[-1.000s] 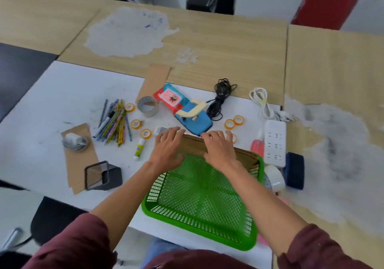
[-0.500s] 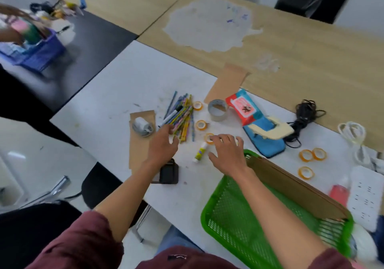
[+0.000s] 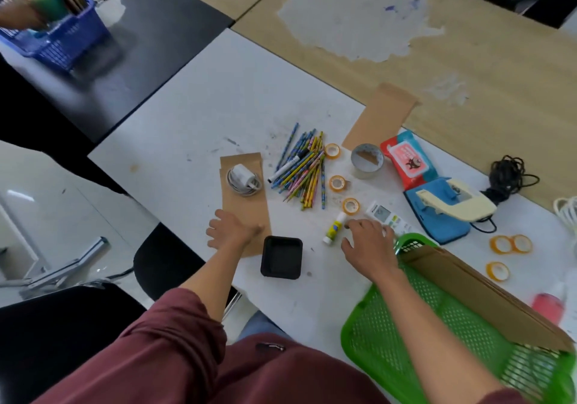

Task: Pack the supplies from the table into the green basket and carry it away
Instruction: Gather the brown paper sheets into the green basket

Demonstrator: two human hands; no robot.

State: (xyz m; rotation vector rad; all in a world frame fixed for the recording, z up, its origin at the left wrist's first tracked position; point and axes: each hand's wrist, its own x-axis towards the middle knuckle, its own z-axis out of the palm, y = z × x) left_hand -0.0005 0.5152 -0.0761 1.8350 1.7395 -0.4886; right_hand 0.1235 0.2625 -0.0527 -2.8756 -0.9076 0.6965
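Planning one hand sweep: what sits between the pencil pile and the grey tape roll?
In the head view, two small orange tape rolls lie flat there: the far roll and the near roll, between the pencil pile and grey tape roll.

one head-worn view, close above white table, facing forward and steeply down.

The green basket runs off the picture's lower right corner. The right hand hides part of the remote. The pink bottle is blurred.
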